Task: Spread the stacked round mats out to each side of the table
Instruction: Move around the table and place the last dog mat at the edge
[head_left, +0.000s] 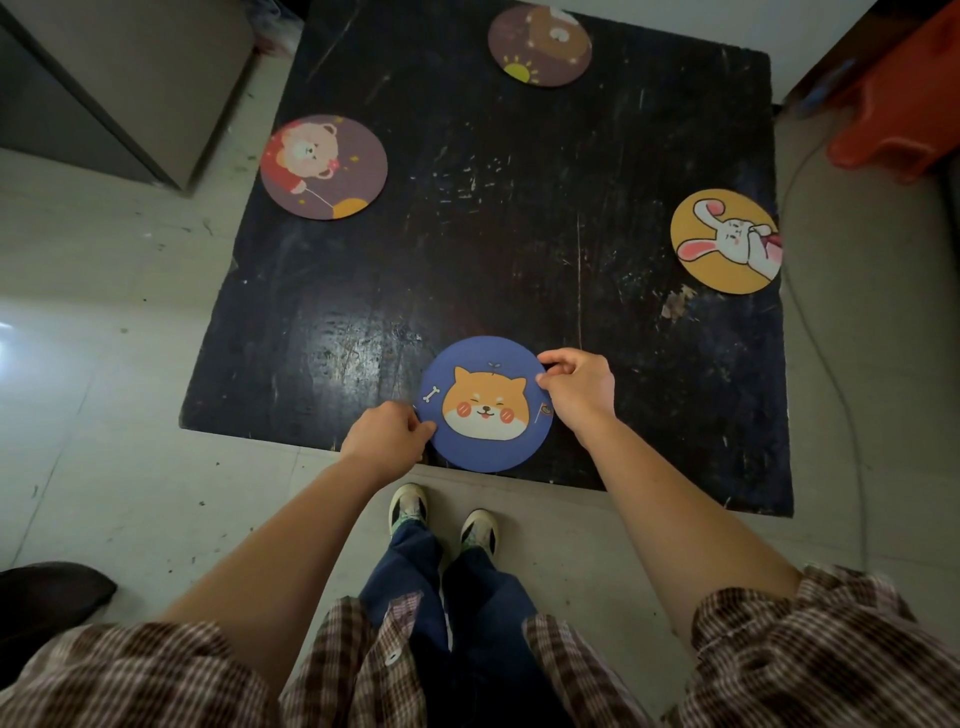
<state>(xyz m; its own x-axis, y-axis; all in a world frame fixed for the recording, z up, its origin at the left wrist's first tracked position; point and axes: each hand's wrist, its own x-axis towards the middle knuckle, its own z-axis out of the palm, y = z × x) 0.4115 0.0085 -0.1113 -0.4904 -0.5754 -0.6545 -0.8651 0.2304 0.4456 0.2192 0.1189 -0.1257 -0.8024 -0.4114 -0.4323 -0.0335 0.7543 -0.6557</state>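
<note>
your left hand (387, 434) and right hand (576, 387) both pinch the blue dog mat (485, 405) at the near worktop (519, 218) edge — fingers closed on its rim.

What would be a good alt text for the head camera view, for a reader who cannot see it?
Both hands, left hand and right hand, hold the edges of a blue dog mat at the near edge of a dark square table. Three more round mats lie apart: bear mat left, brown mat far, rabbit mat right.
</note>
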